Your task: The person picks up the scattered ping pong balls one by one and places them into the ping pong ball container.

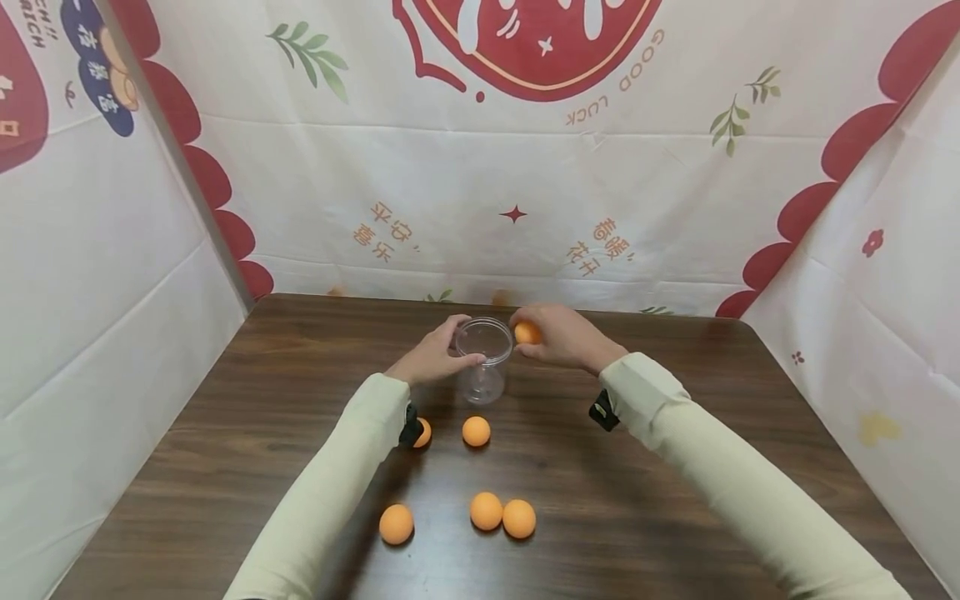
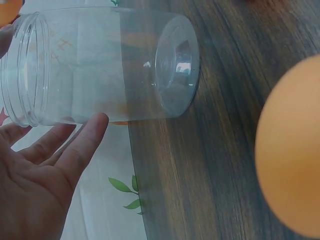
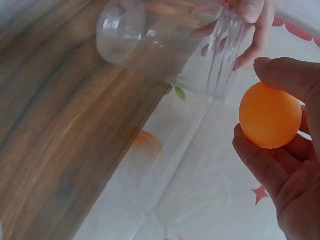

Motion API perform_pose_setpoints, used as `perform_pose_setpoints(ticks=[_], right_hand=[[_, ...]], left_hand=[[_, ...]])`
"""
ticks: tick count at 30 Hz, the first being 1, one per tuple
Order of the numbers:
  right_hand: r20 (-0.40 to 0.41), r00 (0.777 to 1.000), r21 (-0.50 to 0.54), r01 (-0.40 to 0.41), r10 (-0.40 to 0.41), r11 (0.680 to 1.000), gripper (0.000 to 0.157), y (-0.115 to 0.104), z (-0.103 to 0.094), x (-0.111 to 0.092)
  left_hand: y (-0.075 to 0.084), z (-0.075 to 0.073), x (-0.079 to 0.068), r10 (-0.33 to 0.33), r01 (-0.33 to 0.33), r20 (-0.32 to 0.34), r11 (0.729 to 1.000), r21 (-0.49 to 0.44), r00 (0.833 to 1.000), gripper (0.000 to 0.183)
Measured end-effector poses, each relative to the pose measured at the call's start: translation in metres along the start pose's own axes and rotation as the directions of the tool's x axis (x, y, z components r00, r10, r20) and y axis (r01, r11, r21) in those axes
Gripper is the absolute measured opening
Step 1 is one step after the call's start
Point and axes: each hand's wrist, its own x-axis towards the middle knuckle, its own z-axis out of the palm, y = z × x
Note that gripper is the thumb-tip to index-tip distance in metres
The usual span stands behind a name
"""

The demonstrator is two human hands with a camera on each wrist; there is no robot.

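Note:
A clear plastic jar [image 1: 482, 367] without a lid stands upright on the table; no ball shows inside it. My left hand [image 1: 435, 353] holds the jar near its rim, thumb on the near side and fingers round the left and far side. An orange ping-pong ball [image 3: 270, 115] is pinched between the thumb and fingers of my right hand [image 1: 564, 337], just right of the jar's mouth and apart from it. In the left wrist view, the jar [image 2: 110, 65] appears sideways, with the left hand's fingers [image 2: 85, 145] against its wall.
On the brown wooden table [image 1: 637, 517], more orange balls lie nearer me: one ball [image 1: 476, 431] before the jar, one ball [image 1: 423, 433] partly behind the left wrist, a touching pair [image 1: 487, 511], and another ball [image 1: 396, 525] at front left. A printed white cloth [image 1: 480, 208] hangs behind.

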Motion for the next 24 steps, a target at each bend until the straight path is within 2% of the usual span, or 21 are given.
perform_pose_setpoints(ticks=[13,24], right_hand=[[0.052,0.994,0.003,0.093,-0.093,0.996,0.033,-0.013,0.014,0.039],[0.093,0.986,0.029,0.135,-0.137,0.990,0.034,-0.012,0.030,0.054]], left_hand=[[-0.001,-0.002,-0.004,-0.025,0.025,0.022,1.000,-0.017,0.999,0.073],[0.002,-0.002,-0.004,-0.010,0.012,0.039,0.999,-0.053,0.999,0.070]])
